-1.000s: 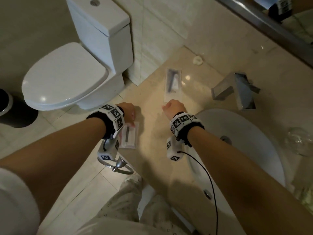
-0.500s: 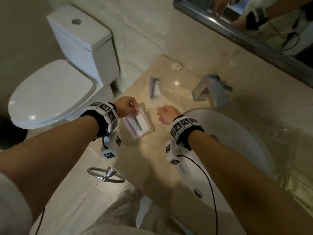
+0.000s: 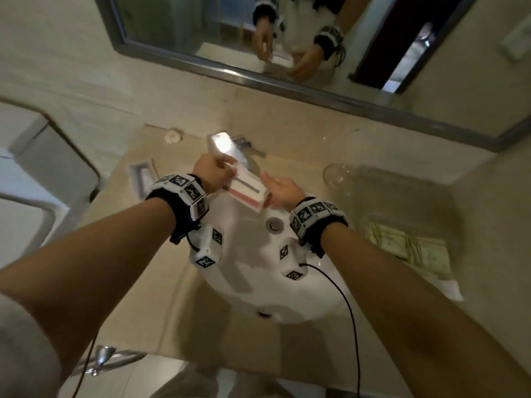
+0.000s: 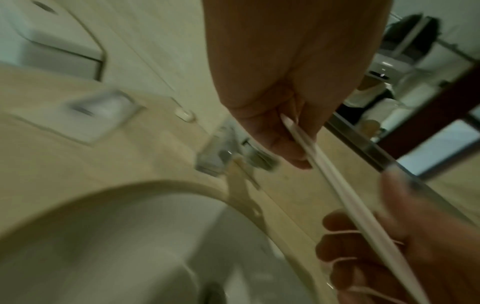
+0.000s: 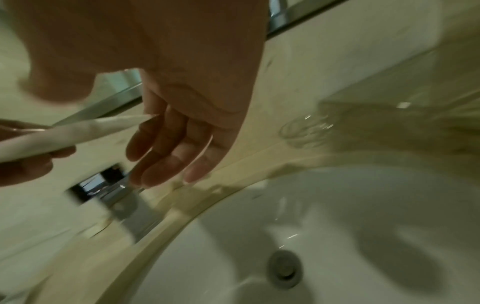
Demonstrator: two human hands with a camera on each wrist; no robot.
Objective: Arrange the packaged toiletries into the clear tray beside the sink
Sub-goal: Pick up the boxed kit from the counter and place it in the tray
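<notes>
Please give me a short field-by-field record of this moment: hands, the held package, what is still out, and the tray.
Held item: flat white toiletry packet with a pink stripe, over the white basin
Left hand: pinches the packet's far end
Right hand: open, fingers straight, at the packet's near end
Still out: second flat packet on the beige counter, left of the basin
Clear tray: right of the basin, holding greenish packets

Motion blur smears the clear tray at the right of the surface; the packets inside are unreadable. The flat toiletry packet hides part of the faucet. The frame edge cuts the toilet.
</notes>
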